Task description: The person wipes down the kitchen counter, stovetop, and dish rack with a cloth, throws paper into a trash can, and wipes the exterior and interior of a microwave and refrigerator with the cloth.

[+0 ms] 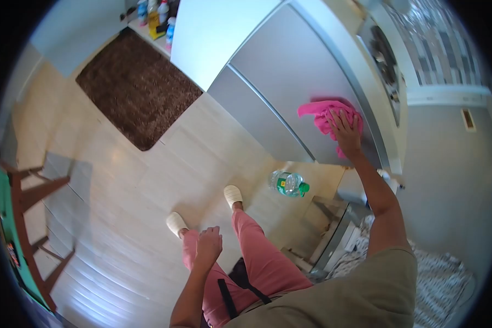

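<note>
My right hand presses a crumpled pink cloth flat against a grey cabinet front, its fingers spread over the fabric. One end of the cloth sticks out to the left and a strip hangs below the palm. My left hand hovers over my thigh with the fingers curled in, and nothing shows in it. On the floor below the cabinet lies a clear plastic bottle with a green cap and label.
A brown mat lies on the pale floor, near a shelf of spray bottles. At the left stands a green-topped wooden table. A glass-topped stand is close by my right side. A stove sits above the cabinet.
</note>
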A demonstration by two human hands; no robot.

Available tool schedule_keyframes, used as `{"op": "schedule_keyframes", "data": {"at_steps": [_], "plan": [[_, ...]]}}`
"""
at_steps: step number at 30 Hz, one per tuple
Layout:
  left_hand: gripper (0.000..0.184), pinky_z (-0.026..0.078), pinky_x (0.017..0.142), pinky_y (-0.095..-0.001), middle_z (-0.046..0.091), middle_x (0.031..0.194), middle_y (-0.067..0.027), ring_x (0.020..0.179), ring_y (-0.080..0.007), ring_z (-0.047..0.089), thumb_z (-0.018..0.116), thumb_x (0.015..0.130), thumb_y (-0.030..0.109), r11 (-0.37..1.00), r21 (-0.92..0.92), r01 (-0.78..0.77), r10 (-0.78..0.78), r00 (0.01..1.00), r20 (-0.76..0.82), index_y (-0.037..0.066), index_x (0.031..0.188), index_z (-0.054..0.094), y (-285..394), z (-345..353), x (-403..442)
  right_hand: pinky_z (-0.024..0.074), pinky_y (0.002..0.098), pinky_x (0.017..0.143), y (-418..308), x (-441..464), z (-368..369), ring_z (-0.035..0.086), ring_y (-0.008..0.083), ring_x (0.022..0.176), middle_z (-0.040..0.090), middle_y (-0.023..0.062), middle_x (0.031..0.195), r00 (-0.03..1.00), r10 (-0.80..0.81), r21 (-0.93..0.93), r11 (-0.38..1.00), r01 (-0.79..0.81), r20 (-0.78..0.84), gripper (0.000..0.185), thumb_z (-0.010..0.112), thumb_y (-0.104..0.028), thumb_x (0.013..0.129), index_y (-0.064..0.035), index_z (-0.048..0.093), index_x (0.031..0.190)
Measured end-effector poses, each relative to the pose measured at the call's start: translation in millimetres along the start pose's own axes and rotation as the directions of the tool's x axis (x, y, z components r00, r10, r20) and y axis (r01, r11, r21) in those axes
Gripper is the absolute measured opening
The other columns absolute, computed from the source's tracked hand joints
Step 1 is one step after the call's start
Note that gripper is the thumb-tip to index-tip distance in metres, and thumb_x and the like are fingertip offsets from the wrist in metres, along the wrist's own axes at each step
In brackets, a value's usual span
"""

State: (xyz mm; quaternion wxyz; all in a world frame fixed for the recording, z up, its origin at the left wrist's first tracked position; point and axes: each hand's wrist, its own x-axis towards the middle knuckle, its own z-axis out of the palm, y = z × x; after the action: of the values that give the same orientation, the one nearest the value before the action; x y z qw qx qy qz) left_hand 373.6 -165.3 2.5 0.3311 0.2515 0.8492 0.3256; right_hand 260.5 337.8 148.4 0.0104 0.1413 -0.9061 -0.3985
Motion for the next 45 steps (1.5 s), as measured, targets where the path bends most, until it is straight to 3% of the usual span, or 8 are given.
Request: {"op": "schedule_keyframes", "data": {"at_steps": [9, 14, 20, 25, 38, 39, 41, 45], "plan": [[0.013, 0.049, 0.074, -0.0423, 0.060, 0.084, -0.0174, 0.079, -0.0326, 0.060, 0.053, 0.078, 0.009, 0.995, -0.097, 0.039, -0.053, 0.987, -0.152, 0.001, 0.087, 0.055, 44.3, 128.3, 116.1, 0.0076, 0.0532, 0.112, -97.8, 298.1, 34.9, 0.026, 0.0310, 0.134, 0.038, 0.0102, 0.139, 0.901, -0.358, -0.098, 0.934, 0.344, -0.244, 0.045, 0.047, -0.004, 0.079, -0.0072, 0.050, 0.124], [0.013, 0.049, 0.072, -0.0427, 0.060, 0.086, -0.0175, 0.081, -0.0338, 0.060, 0.055, 0.078, 0.009, 0.972, -0.227, 0.061, -0.103, 0.978, -0.179, 0.002, 0.089, 0.055, 55.1, 161.6, 170.7, 0.0071, 0.0492, 0.113, -143.2, 207.0, 103.2, 0.020, 0.0297, 0.137, 0.031, 0.0085, 0.145, 0.835, -0.522, -0.059, 0.841, 0.538, 0.174, 0.050, 0.043, -0.021, 0.087, -0.0096, 0.039, 0.136], [0.009, 0.050, 0.070, -0.0424, 0.060, 0.082, -0.0167, 0.079, -0.0326, 0.061, 0.053, 0.076, 0.006, 0.960, -0.278, -0.027, -0.063, 0.948, -0.311, 0.002, 0.085, 0.054, 67.1, 144.1, 232.3, 0.0188, 0.0499, 0.105, -214.5, 27.5, 178.3, 0.030, 0.0320, 0.130, 0.030, 0.0122, 0.144, 0.998, 0.055, 0.304, 0.951, -0.060, 0.026, 0.044, 0.051, -0.015, 0.080, -0.0077, 0.045, 0.122], [0.009, 0.051, 0.069, -0.0433, 0.060, 0.081, -0.0165, 0.077, -0.0343, 0.061, 0.054, 0.080, 0.009, 0.944, -0.316, -0.095, -0.044, 0.913, -0.405, 0.002, 0.086, 0.055, 35.2, 126.0, 250.4, 0.0210, 0.0554, 0.096, -263.2, 105.6, 190.4, 0.033, 0.0397, 0.121, 0.037, 0.0189, 0.133, 0.709, 0.693, 0.649, 0.602, -0.466, -0.134, 0.043, 0.062, -0.004, 0.061, -0.0096, 0.052, 0.102], [0.025, 0.049, 0.072, -0.0430, 0.063, 0.093, -0.0212, 0.082, -0.0378, 0.061, 0.060, 0.080, 0.010, 0.925, -0.334, -0.182, 0.032, 0.912, -0.408, 0.000, 0.102, 0.060, 5.1, 145.1, 314.3, 0.0255, 0.0485, 0.095, -249.4, 216.2, 177.9, 0.039, 0.0331, 0.117, 0.046, 0.0165, 0.128, 0.759, 0.600, 0.650, 0.687, -0.325, -0.254, 0.024, 0.050, -0.015, 0.082, -0.0017, 0.057, 0.101], [0.025, 0.050, 0.070, -0.0441, 0.063, 0.091, -0.0201, 0.080, -0.0372, 0.061, 0.060, 0.080, 0.012, 0.926, -0.311, -0.212, 0.071, 0.910, -0.409, 0.001, 0.103, 0.059, 2.0, 156.3, 312.0, 0.0259, 0.0474, 0.095, -250.1, 167.7, 176.3, 0.040, 0.0327, 0.116, 0.044, 0.0154, 0.130, 0.637, 0.765, 0.966, 0.086, -0.244, 0.093, 0.029, 0.050, -0.021, 0.086, -0.0038, 0.058, 0.108], [0.025, 0.049, 0.072, -0.0440, 0.062, 0.092, -0.0201, 0.082, -0.0373, 0.061, 0.058, 0.081, 0.013, 0.929, -0.325, -0.177, 0.057, 0.936, -0.347, 0.002, 0.104, 0.060, 5.6, 167.8, 302.8, 0.0279, 0.0486, 0.095, -247.3, 42.3, 218.7, 0.042, 0.0347, 0.114, 0.045, 0.0163, 0.129, 0.734, 0.628, 0.692, 0.651, -0.314, -0.258, 0.047, 0.062, -0.031, 0.080, -0.0077, 0.052, 0.120], [0.025, 0.049, 0.073, -0.0441, 0.062, 0.094, -0.0200, 0.084, -0.0370, 0.061, 0.057, 0.082, 0.014, 0.928, -0.343, -0.146, 0.075, 0.974, -0.213, 0.002, 0.104, 0.060, 4.8, 170.9, 295.4, 0.0274, 0.0496, 0.095, -244.2, -91.9, 210.9, 0.041, 0.0384, 0.113, 0.045, 0.0184, 0.125, 0.685, 0.720, 0.402, 0.598, -0.693, 0.110, 0.031, 0.061, -0.005, 0.064, -0.0063, 0.053, 0.094]]}}
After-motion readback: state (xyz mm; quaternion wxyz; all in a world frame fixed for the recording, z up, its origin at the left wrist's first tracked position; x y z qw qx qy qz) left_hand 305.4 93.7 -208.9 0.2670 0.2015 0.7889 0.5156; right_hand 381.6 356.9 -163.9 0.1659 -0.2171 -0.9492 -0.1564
